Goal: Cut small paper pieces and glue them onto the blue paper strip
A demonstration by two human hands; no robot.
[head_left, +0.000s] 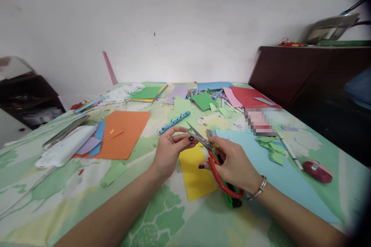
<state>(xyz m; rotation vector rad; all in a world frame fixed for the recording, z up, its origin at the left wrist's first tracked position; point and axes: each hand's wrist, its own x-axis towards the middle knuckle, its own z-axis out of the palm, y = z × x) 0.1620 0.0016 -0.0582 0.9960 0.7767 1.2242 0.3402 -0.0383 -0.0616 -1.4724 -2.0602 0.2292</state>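
My right hand is wrapped round the scissors with red handles, their blades a little apart and pointing up and left. Just at the blade tips, my left hand has thumb and fingers pinched together; whatever they hold is too small or hidden to name. A yellow paper sheet lies on the table below both hands. Behind the scissors shows a green and black cutter, partly covered; whether my right hand touches it I cannot tell. Beyond my left hand lies a narrow blue tube-like piece with dark dots.
Left, a white power strip and orange paper lie on the patterned tablecloth. At right are light blue paper, fringed green scraps, a white marker and a dark red mouse-shaped object. Paper sheets and white string lie behind.
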